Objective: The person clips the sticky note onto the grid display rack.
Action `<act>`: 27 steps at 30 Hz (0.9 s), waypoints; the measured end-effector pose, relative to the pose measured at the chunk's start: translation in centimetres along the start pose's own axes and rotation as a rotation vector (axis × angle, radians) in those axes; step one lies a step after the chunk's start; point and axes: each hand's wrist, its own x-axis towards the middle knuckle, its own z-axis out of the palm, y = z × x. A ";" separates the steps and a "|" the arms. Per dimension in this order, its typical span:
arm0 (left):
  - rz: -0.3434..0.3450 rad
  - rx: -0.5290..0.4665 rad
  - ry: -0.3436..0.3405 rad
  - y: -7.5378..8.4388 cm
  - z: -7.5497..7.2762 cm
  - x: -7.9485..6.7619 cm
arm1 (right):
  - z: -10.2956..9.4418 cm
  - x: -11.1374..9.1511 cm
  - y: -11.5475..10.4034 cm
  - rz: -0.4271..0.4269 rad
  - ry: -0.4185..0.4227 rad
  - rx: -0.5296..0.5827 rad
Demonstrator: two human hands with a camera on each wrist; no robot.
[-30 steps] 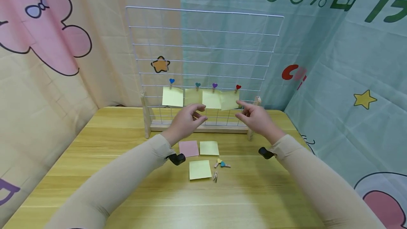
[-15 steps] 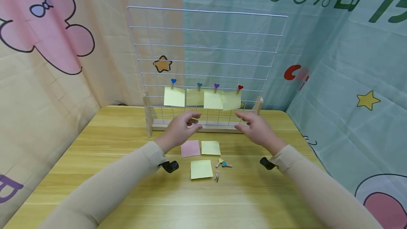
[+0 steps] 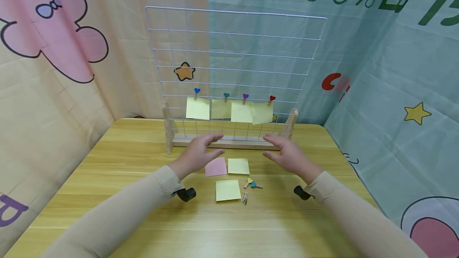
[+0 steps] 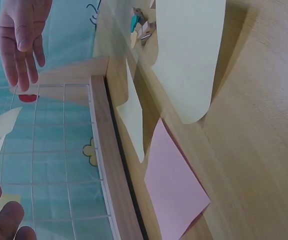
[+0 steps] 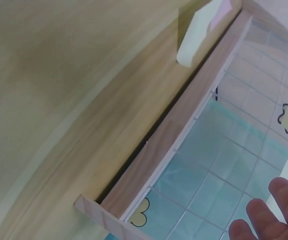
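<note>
My left hand (image 3: 196,153) is in front of the wire grid rack's left half, fingers extended and holding nothing. Facing it, my right hand (image 3: 287,153) hovers before the rack's right end, its fingers loosely spread and bare. On the wire grid (image 3: 229,69) hangs a row of several yellow sticky notes (image 3: 242,111), each under a small heart-topped clothespin (image 3: 245,96). Blue, teal, purple and red hearts show on the pins. A pink sticky note (image 4: 176,182) lies on the table just below the left hand. Next to it is a yellow sticky note (image 3: 238,166).
Nearer on the table (image 3: 172,218) lie another yellow sticky note (image 3: 228,190), heart clothespins (image 3: 253,184) in yellow and blue, and a further clothespin (image 3: 245,198). Wooden feet (image 3: 167,130) hold the rack upright. Printed curtains (image 3: 387,71) close in the back and sides.
Both hands have drawn back and down from the hanging notes, the left also moving leftward. The right fingers have left the red-pinned note, and the fingers of both hands have straightened.
</note>
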 end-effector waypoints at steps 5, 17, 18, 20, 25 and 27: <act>-0.034 0.038 -0.031 -0.4 0.0 -0.8 | 0.6 -0.4 0.1 -0.005 -0.023 0.002; -0.117 0.045 -0.113 -1.3 0.0 -2.2 | 1.9 -1.3 0.7 -0.010 -0.065 -0.043; -0.124 0.047 -0.118 -1.4 0.1 -2.3 | 2.0 -1.3 0.8 -0.008 -0.070 -0.043; -0.137 0.050 -0.126 -1.6 0.1 -2.4 | 2.2 -1.4 0.8 -0.008 -0.077 -0.038; -0.130 0.082 -0.136 -2.1 0.4 -2.7 | 2.7 -1.6 1.0 -0.010 -0.084 -0.029; -0.120 0.092 -0.136 -2.3 0.5 -2.9 | 2.9 -1.7 1.0 -0.011 -0.083 -0.031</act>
